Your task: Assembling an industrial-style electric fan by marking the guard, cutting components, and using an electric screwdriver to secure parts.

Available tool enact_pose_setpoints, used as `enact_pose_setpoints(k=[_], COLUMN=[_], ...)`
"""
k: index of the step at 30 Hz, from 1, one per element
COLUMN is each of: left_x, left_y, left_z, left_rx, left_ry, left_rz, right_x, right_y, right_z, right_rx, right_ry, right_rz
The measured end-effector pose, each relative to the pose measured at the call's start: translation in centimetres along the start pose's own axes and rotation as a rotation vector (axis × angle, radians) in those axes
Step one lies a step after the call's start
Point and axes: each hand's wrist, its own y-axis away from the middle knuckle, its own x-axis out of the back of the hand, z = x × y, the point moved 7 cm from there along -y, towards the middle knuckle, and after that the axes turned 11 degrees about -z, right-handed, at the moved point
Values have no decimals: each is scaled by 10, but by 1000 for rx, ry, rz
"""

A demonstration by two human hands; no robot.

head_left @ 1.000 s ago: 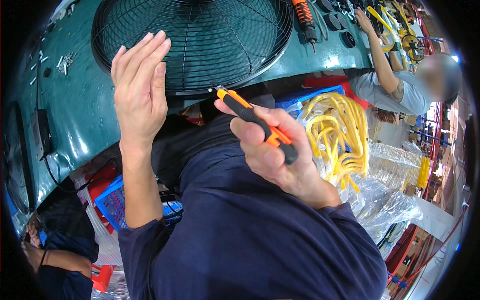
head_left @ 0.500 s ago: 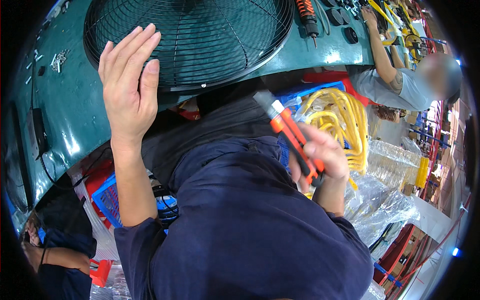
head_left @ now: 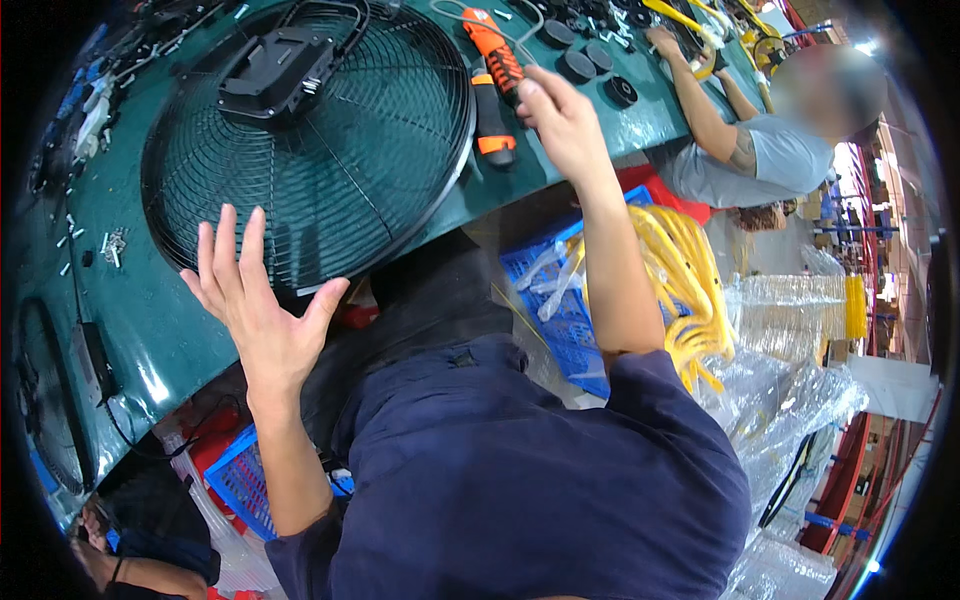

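My left hand point(head_left: 262, 310) is open, fingers and thumb spread, at the near edge of a round black wire fan guard point(head_left: 370, 170). A black motor housing point(head_left: 275, 80) sits on the middle of the guard. My right hand point(head_left: 565, 125) reaches over the table, its fingers closed around the lower end of an orange and black electric screwdriver point(head_left: 488, 42); the hand hides the tool's tip. Beside that screwdriver, a black and orange hand tool point(head_left: 490, 120) lies on the green table, close to the guard's right rim.
Black round caps point(head_left: 577, 67) and loose screws lie right of the screwdriver. More small screws point(head_left: 115, 246) are at the left. Below the table edge stands a blue crate point(head_left: 545, 260) beside bagged yellow tubing point(head_left: 690, 270). Another person point(head_left: 770, 150) works at the far right.
My right hand has moved up from beside my body to the electric screwdriver. The orange and black tool it held now appears to lie on the table. My left hand's fingers have spread.
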Motion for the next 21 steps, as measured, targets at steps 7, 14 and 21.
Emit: enact_pose_setpoints(k=[7,14,21], left_x=[2,-7,1], left_y=[2,3,-6], left_z=[3,5,-3], left_rx=[12,27,-26], left_ry=[55,96,53], left_rz=[-47,-21,-32], right_x=[-9,-7,65], right_y=[-92,-118,-23], right_z=[23,87,-36], right_rx=[-186,-238,75], right_ry=[644,-32,-1069], right_rz=[-196,-328,18])
